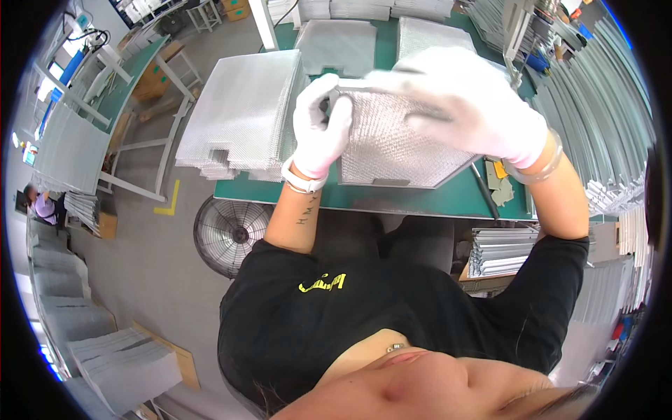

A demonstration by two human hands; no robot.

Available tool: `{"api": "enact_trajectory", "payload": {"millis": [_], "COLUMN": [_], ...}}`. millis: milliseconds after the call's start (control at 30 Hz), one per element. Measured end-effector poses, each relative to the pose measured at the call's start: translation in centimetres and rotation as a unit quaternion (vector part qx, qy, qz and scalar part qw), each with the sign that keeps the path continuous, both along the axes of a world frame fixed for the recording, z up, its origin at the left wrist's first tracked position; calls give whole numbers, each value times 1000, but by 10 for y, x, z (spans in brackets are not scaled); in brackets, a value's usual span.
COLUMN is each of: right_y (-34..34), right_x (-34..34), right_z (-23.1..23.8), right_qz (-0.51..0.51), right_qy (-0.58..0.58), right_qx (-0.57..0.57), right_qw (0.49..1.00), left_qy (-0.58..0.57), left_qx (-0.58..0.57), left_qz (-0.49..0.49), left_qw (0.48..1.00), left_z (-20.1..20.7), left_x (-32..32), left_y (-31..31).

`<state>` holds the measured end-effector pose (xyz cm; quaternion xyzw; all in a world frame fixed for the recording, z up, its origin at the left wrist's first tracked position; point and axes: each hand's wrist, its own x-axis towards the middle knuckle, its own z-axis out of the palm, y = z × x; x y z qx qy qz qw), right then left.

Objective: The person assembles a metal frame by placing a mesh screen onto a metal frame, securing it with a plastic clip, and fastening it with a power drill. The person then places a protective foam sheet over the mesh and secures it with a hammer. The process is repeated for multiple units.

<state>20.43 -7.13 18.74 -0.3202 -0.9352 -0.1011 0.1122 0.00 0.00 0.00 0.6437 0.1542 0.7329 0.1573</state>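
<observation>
Upright in front of me, above the green bench, is a silvery metal mesh panel (385, 150) with a thin frame and a small notch in its lower edge. My left hand (322, 126), in a white glove, grips its upper left corner between thumb and fingers. Over the panel's upper right part is my right hand (465, 101), also gloved in white. Motion smears its fingers, so I cannot tell whether they hold the top edge. Left of the panel stands a tall stack of similar mesh sheets (241, 105).
More mesh stacks (336, 45) lie at the back of the green bench (280, 194). A dark-handled tool (486, 192) lies at the front right, beside flat scraps (500, 189). A black floor fan (236, 234) stands below the bench. Long metal strips (581, 105) crowd the right side.
</observation>
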Motion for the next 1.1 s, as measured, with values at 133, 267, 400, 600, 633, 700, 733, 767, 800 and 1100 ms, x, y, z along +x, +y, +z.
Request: {"api": "enact_trajectory", "payload": {"millis": [133, 267, 400, 600, 633, 700, 733, 767, 800, 1100], "right_y": [-19, -37, -68, -76, -76, -77, -78, -79, -85, -138], "right_x": [84, 169, 216, 208, 206, 206, 214, 213, 207, 151], "right_z": [-29, -143, -292, -318, -317, -312, -318, -312, -300, -242], "right_qz": [-8, -301, -456, -528, -534, -544, -491, -461, -431, -229], "right_qy": [400, 349, 65, -10, 37, 134, 207, 276, 344, 834], "right_qx": [109, 169, -26, -3, -16, -37, 6, -7, -22, -183], "right_qw": [910, 871, 887, 849, 844, 828, 846, 844, 834, 468], "left_qy": [47, 5, 31, 394, 440, 542, 553, 573, 590, 582], "left_qx": [-86, -54, 44, 313, 331, 337, 321, 310, 301, 179], "left_qz": [-15, 33, 81, 30, -5, -6, -21, -31, -25, 92], "left_qw": [995, 998, 995, 864, 835, 770, 768, 758, 748, 788], "left_z": [8, 12, 39, 131, 132, 116, 98, 85, 75, 45], "left_x": [3, 13, 22, 92, 113, 141, 153, 159, 162, 166], "left_y": [-4, 0, 9, -28, -34, -43, -41, -41, -39, -26]}}
